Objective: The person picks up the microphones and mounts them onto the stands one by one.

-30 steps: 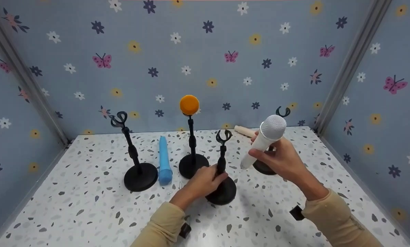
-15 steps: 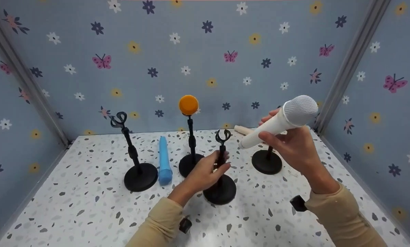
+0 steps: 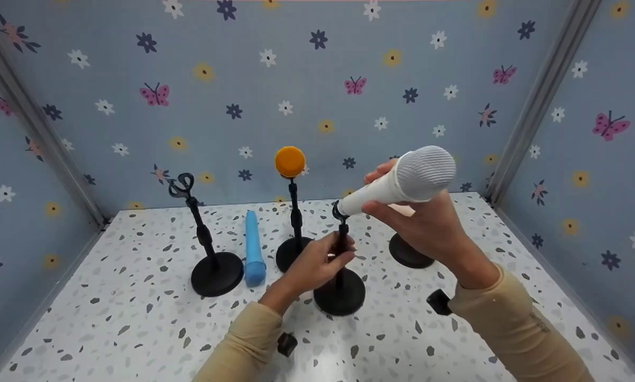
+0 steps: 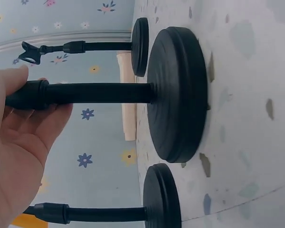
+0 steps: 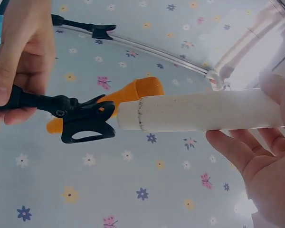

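Note:
My left hand (image 3: 315,265) grips the post of the front black microphone stand (image 3: 340,294), thumb and fingers around its upper collar (image 4: 31,94). The stand's round base is on the table. In my right hand (image 3: 429,228) is a white microphone (image 3: 373,191), held by its handle between thumb and fingers. Its mesh head points up and to the right. The handle's tail end is at the stand's forked clip (image 5: 88,128); in the right wrist view it lies close to the clip's opening, and whether they touch I cannot tell.
An orange microphone (image 3: 290,162) sits in the stand behind. A blue microphone (image 3: 254,249) lies beside the left stand (image 3: 216,273), whose clip holds nothing. Another stand (image 3: 410,252) is partly hidden behind my right hand. A cream-coloured stick (image 4: 127,95) lies near the patterned back wall.
My right hand first tilted the white microphone over and raised it, then brought it left to the clip. The left hand slid up the stand's post.

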`<state>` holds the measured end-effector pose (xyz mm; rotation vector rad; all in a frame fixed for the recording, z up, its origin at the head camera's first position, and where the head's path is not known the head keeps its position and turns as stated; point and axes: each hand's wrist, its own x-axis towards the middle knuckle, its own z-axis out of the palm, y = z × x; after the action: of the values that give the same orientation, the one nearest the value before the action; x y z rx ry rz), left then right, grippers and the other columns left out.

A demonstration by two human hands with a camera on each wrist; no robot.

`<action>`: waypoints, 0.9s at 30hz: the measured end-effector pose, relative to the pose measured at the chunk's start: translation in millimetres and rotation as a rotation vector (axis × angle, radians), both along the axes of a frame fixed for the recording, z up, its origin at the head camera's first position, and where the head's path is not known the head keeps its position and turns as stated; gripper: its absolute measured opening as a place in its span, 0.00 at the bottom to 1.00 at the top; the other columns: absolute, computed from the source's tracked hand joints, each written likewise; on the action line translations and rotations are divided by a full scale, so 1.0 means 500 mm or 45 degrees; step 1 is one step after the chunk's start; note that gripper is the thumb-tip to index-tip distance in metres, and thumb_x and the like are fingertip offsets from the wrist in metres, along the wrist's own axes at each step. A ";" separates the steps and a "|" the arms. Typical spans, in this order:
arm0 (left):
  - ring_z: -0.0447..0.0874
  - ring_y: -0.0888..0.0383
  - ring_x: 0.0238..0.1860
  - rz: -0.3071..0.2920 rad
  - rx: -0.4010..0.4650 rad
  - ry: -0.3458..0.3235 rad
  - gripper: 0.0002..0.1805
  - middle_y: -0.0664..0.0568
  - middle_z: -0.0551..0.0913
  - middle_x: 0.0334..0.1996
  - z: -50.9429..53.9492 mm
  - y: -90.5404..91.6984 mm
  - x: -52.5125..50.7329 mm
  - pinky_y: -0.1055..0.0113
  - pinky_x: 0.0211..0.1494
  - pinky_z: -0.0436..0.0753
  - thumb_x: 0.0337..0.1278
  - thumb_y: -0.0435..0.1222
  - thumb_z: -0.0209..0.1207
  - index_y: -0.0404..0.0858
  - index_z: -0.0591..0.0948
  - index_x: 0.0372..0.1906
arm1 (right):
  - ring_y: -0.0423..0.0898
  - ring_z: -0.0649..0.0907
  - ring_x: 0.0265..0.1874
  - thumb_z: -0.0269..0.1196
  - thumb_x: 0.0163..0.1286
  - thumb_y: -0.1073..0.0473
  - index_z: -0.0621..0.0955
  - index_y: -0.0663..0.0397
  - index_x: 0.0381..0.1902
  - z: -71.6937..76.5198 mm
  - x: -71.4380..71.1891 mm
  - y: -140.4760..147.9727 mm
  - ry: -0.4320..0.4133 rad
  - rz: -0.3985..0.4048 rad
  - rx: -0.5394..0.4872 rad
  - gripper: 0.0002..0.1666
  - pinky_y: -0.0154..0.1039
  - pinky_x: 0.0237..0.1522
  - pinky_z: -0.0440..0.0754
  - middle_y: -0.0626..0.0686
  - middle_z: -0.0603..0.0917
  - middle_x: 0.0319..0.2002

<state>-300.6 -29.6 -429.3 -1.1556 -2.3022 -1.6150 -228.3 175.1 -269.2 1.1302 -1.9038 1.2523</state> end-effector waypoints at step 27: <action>0.87 0.57 0.48 -0.023 -0.029 -0.114 0.16 0.45 0.87 0.48 0.022 0.017 -0.010 0.62 0.57 0.82 0.81 0.42 0.47 0.38 0.79 0.56 | 0.52 0.83 0.53 0.70 0.65 0.70 0.75 0.65 0.57 0.002 -0.025 -0.013 0.029 -0.004 0.225 0.25 0.46 0.52 0.84 0.57 0.84 0.51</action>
<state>-305.7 -20.9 -418.4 -1.1347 -2.3775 -1.6846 -241.0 168.4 -268.1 1.2241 -2.0304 1.0812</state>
